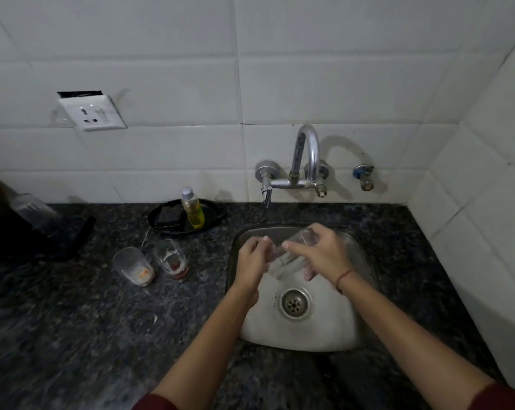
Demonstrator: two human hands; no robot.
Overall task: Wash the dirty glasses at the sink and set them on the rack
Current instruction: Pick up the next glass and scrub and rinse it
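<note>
Both hands, left grip (250, 258) and right grip (324, 255), close round one clear glass (291, 250) over the sink (303, 329); two dirty glasses (150, 266) stand at nine o'clock.

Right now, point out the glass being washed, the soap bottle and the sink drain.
glass being washed (291, 250), head view, on its clear side wall between the hands.
soap bottle (193, 213), head view, on its yellow body.
sink drain (294, 303), head view, on the strainer centre.

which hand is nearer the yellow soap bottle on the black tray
Left. The left hand is over the sink's left side, closer to the soap bottle up on the counter. The right hand is farther right, gripping the glass both hands hold.
</note>
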